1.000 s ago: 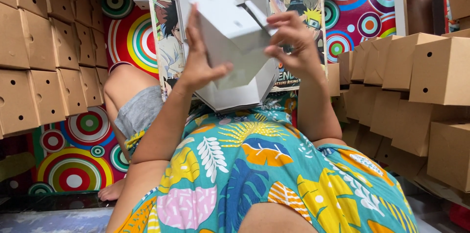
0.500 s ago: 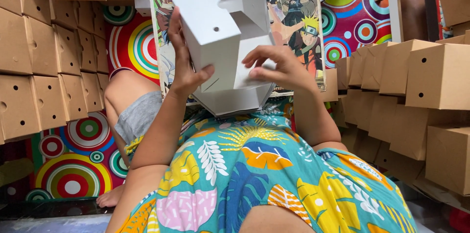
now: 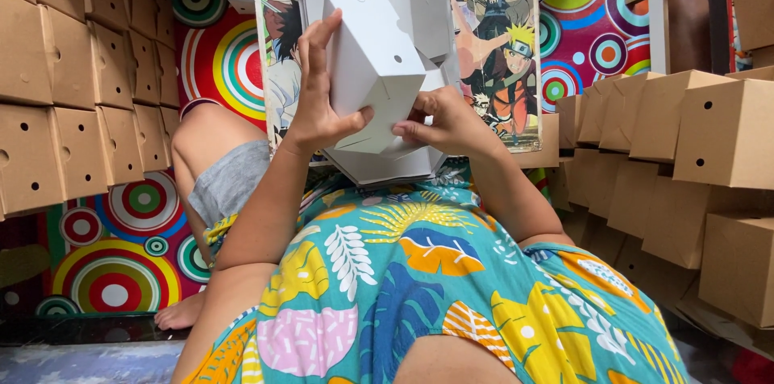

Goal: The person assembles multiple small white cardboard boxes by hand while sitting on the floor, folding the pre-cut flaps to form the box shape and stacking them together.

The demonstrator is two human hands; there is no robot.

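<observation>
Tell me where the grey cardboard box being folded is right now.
Head view, upper centre: the grey box sits between the left hand and right hand, above the lap.

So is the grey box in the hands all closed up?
Not closed. The grey box has loose flaps at the top, and the right hand presses a bottom flap while the left hand grips its side.

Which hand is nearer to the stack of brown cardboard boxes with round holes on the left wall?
Left. The left hand grips the grey cardboard box on the side toward that stack of brown cardboard boxes; the right hand pinches its far lower edge.
</observation>
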